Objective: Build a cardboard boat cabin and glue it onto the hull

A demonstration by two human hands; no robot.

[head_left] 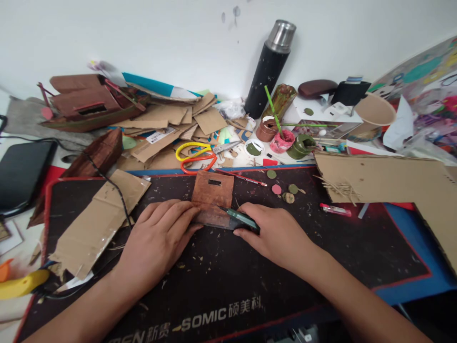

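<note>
Two bare hands work over a brown card on a black mat edged in red. The fingers of the left hand lie close together, tips pressed on the card's left side, thumb resting near its closest edge. The right hand pinches a slim green tool between thumb and forefinger; its remaining fingers are largely hidden.

Beyond the mat, orange-and-yellow scissors, cardboard scraps and open paint pots crowd the desk before a white wall, with a black flask standing behind and a model boat at far left.

The tool's long axis slants across the card's right half, its dark tip pointing left and away from the person. The card lies flat, its small slot toward the far edge.
</note>
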